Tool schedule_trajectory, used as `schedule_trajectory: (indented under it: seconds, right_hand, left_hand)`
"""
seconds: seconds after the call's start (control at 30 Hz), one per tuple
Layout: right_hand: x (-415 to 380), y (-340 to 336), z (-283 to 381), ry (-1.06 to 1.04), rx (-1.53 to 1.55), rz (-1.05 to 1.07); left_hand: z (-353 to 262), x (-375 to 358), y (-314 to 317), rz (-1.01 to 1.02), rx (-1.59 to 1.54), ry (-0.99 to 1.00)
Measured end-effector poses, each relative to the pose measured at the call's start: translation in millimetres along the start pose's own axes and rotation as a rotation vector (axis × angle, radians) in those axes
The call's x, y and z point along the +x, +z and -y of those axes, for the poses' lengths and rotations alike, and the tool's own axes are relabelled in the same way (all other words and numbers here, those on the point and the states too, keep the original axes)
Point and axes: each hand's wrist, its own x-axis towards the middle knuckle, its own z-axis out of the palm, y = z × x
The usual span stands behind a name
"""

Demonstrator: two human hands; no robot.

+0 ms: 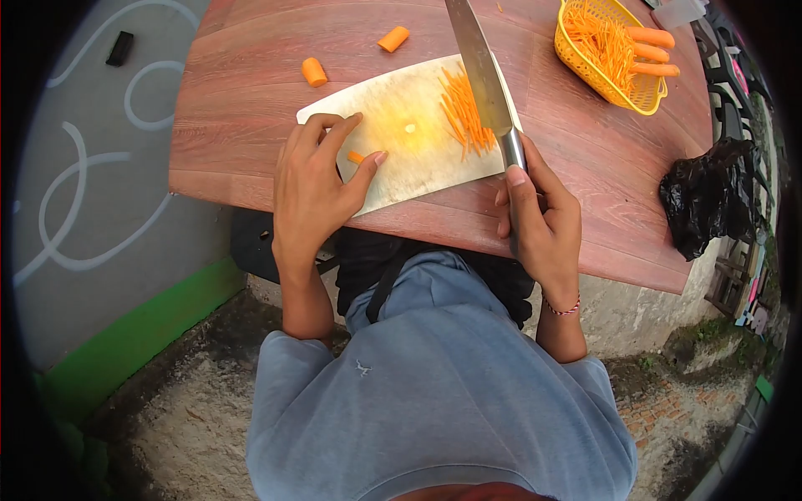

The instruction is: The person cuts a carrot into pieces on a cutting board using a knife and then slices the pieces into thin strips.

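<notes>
FYI your R hand (543,213)'s fingers clamp the long silver steel knife (482,77), L hand (313,179)'s are apart, so a careless blade sweep cd scatter the thin orange carrot strips (462,107).

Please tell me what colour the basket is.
The basket is yellow, showing best in the head view.

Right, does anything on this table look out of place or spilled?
Slightly: two carrot chunks lie loose on the tabletop beyond the cutting board, while carrot strips sit on the board and in the yellow basket. The board's middle looks stained yellow.
</notes>
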Motion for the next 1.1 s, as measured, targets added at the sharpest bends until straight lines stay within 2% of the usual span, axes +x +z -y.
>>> schedule_trajectory:
  seconds: [0.17, 0.23, 0.27, 0.47, 0.53, 0.67, 0.73, 0.83, 1.1]
  right_hand:
    - [-4.8, -0.1, -2.8, 0.015, 0.030, 0.062]
    - [-7.2, 1.3, -9.2, -0.017, -0.001, 0.082]
    - [-7.7, 1.9, -11.3, -0.019, -0.001, 0.084]
    - [-12.4, 4.6, -9.8, 0.011, -0.036, 0.149]
    - [-13.6, 4.3, -9.1, 0.003, -0.069, 0.171]
    - [-12.3, 2.1, -9.2, 0.007, -0.168, 0.226]
    - [-11.0, 2.4, -14.9, -0.114, -0.278, 0.229]
    - [-11.2, 5.8, -11.2, -0.036, -0.291, 0.238]
    - [-5.8, 9.4, -11.2, -0.084, -0.294, 0.220]
  left_hand:
    - [1.0, -10.7, -7.3, 0.048, -0.051, 0.006]
    - [1.9, -9.6, -8.7, 0.166, -0.134, -0.052]
    - [2.7, -9.3, -7.0, 0.164, -0.134, -0.053]
    - [4.0, -3.6, 6.6, 0.108, -0.166, 0.154]
    - [2.7, -0.4, 14.8, 0.021, -0.208, 0.226]
    - [-7.4, 3.6, 30.9, -0.035, -0.268, 0.227]
    - [-9.6, 3.6, 37.0, -0.090, -0.306, 0.175]
    - [-3.9, 3.7, 39.5, -0.153, -0.176, 0.212]
    - [-3.6, 7.9, 30.7, -0.115, -0.128, 0.224]
